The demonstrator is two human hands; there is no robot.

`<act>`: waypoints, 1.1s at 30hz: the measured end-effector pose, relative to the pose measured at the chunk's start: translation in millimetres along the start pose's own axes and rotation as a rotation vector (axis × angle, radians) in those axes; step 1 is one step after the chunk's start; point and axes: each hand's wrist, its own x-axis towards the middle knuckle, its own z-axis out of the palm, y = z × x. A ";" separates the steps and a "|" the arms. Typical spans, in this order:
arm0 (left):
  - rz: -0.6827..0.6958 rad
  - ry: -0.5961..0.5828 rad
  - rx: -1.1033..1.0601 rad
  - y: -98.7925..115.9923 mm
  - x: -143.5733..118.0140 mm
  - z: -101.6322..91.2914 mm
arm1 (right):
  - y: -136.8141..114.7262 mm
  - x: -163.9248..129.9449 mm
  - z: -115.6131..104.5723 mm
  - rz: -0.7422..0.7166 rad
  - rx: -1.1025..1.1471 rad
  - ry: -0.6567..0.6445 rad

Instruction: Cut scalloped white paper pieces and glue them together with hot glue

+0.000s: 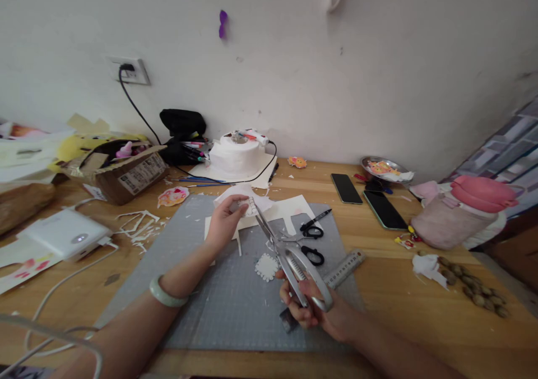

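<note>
Paper [247, 204], a small white piece, is held up over the far part of the grey cutting mat [202, 306], a little left of the mat's middle. The left hand [225, 221] pinches it from its left side, thumb and fingers closed on it, a pale bangle [165, 293] on that wrist.

To the right and nearer the body, the right hand [309, 306] is wrapped tight round the handles of the big steel scissors [290, 258]. Their long axis runs on a slant, from the handles low on the right up and left to the blade tips, which meet the paper at its right edge. Whether the blades are parted or closed on the paper is too small to tell. So the paper lies up and left of the right grip, along the line of the blades, and the left hand is the nearer of the two to it.

Under the blades on the mat sit a scalloped white cut-out [266, 267], a sheet of cream card [294, 208], small black scissors [311, 244] and a metal ruler [344, 267], all just beside the big scissors. Bare mat lies open on the near left; paper scraps [138, 225] litter the table [399, 306] left of the mat. Two phones [365, 199] lie well apart to the right.
</note>
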 end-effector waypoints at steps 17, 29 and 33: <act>0.022 -0.020 0.007 -8.2 1.8 0.2 | -1.5 -0.4 0.8 0.004 0.014 -0.004; 0.015 -0.009 -0.041 -1.9 -7.7 3.7 | 3.0 0.0 0.2 -0.039 0.002 0.003; 0.011 -0.007 -0.003 3.1 -11.0 5.0 | 3.3 -0.3 0.2 -0.038 -0.006 -0.012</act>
